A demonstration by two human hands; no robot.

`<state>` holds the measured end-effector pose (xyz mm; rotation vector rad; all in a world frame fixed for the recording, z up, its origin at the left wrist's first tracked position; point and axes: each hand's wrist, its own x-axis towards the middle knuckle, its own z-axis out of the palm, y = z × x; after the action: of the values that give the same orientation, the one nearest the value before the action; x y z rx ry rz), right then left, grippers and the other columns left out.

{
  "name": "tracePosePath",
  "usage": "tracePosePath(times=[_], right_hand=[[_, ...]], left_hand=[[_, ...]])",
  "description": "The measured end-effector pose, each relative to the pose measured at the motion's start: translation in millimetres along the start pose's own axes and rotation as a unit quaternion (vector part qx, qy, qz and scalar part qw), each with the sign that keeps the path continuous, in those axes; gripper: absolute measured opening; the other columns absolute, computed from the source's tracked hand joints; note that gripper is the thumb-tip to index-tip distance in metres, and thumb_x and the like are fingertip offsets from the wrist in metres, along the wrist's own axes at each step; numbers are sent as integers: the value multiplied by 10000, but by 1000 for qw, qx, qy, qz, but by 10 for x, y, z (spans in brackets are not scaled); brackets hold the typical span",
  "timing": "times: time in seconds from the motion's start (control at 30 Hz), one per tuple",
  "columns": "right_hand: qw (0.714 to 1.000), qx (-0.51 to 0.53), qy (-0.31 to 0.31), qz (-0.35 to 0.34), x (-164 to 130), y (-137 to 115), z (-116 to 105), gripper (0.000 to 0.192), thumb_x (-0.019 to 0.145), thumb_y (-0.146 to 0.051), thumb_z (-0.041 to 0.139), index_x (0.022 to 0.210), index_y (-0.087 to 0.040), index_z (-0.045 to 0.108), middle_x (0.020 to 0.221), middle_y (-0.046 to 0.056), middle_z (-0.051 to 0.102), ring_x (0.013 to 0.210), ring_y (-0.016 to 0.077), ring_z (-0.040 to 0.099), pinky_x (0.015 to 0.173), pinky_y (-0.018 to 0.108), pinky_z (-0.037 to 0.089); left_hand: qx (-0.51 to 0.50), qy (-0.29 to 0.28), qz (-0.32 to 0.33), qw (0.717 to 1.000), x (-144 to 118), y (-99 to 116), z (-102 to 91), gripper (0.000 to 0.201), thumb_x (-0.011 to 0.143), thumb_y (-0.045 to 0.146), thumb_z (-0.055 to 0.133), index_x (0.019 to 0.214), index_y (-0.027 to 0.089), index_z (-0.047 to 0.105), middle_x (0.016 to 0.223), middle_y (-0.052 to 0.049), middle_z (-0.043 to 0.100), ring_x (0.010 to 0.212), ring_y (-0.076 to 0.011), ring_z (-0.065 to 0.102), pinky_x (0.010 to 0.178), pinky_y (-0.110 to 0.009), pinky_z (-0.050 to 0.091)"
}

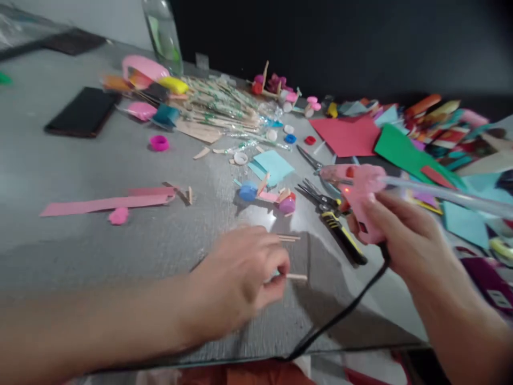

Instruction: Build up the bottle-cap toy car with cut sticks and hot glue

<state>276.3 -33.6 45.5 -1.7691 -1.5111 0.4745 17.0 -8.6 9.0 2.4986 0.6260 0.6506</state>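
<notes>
Across the scene spreads a grey, flat tabletop point(100, 166). At its six o'clock is the bare left hand point(244, 272), fingers curled in toward the thumb; I cannot tell whether they grip anything. Toward that hand's three o'clock, the bare right hand point(404, 230) has its fingers wrapped around a pink plastic glue gun point(363, 187). Nearby lie black-and-yellow-handled metal pliers point(340, 235). A small bottle-cap-wheeled model point(267, 197) sits at the left hand's one o'clock; a thin pale wooden stick point(297, 277) protrudes at three.
</notes>
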Motion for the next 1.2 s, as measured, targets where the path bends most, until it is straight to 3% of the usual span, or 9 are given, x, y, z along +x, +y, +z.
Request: tracePosePath(times=[0.17, 0.3, 0.43, 0.57, 0.7, 0.77, 0.87, 0.97, 1.2], right_hand=[[977, -143, -76, -138, 291, -683, 345, 345, 990, -478, 546, 848, -198, 690, 707, 5, 644, 596, 127, 498, 561, 279, 352], [911, -293, -59, -285, 406, -1127, 905, 239, 953, -321, 557, 821, -159, 673, 803, 90, 715, 702, 198, 606, 636, 319, 406], [864, -341, -100, -357, 408, -1274, 1434, 241, 960, -230, 528, 888, -104, 720, 930, 169, 763, 861, 273, 699, 703, 343, 494], [848, -334, -127, -392, 383, -1225, 1677, 245, 989, -151, 493, 983, -77, 727, 1007, 147, 768, 975, 268, 700, 757, 321, 507], [835, -324, -153, -418, 441, -1135, 1486, 245, 1028, -230, 515, 966, -108, 718, 1027, 120, 737, 1023, 244, 654, 868, 327, 471], [840, -305, -159, -419, 436, -1023, 1206, 239, 1040, -217, 494, 950, -140, 702, 987, 83, 707, 929, 195, 637, 812, 297, 456], [884, -192, -175, -388, 299, -707, 712, 186, 1002, -195, 580, 841, -155, 666, 804, 20, 646, 749, 142, 585, 701, 272, 420], [891, -185, -224, -348, 81, -300, 400, 158, 987, -165, 598, 854, -137, 679, 816, 34, 640, 721, 145, 584, 665, 283, 410], [896, -209, -208, -332, -74, 127, 458, 210, 1029, -207, 532, 923, -124, 693, 890, 89, 649, 803, 202, 619, 703, 325, 451]], left_hand=[[12, 39, 16, 999, -141, 336, -241, 116, 840, 91, 626, 743, 153, 639, 719, 9, 625, 704, -143, 525, 638, -286, 370], [1, 50, -16, 999, -378, 476, -381, 137, 804, 61, 600, 713, 162, 619, 661, 35, 581, 642, -109, 497, 596, -246, 359], [-20, 63, -79, 995, -590, 468, -406, 153, 801, 69, 595, 699, 174, 638, 617, 51, 537, 595, -83, 494, 563, -206, 350], [-46, 46, -150, 987, -647, 368, -390, 128, 785, 94, 618, 706, 181, 670, 621, 56, 531, 571, -72, 495, 547, -193, 355], [-69, 30, -188, 979, -564, 272, -379, 125, 796, 125, 604, 713, 187, 674, 637, 54, 538, 576, -77, 482, 548, -206, 351], [-89, 28, -204, 975, -505, 227, -364, 117, 810, 149, 609, 724, 193, 675, 642, 57, 538, 577, -79, 470, 546, -213, 347], [-122, 15, -221, 968, -419, 147, -325, 99, 810, 166, 626, 732, 201, 676, 636, 65, 528, 574, -78, 451, 542, -221, 336], [-138, -2, -221, 965, -318, 60, -267, 92, 810, 168, 638, 736, 206, 679, 634, 70, 522, 569, -75, 437, 537, -227, 324], [-153, -22, -226, 962, -59, -49, -108, 90, 788, 148, 655, 723, 199, 690, 632, 73, 531, 560, -65, 443, 528, -214, 329]])
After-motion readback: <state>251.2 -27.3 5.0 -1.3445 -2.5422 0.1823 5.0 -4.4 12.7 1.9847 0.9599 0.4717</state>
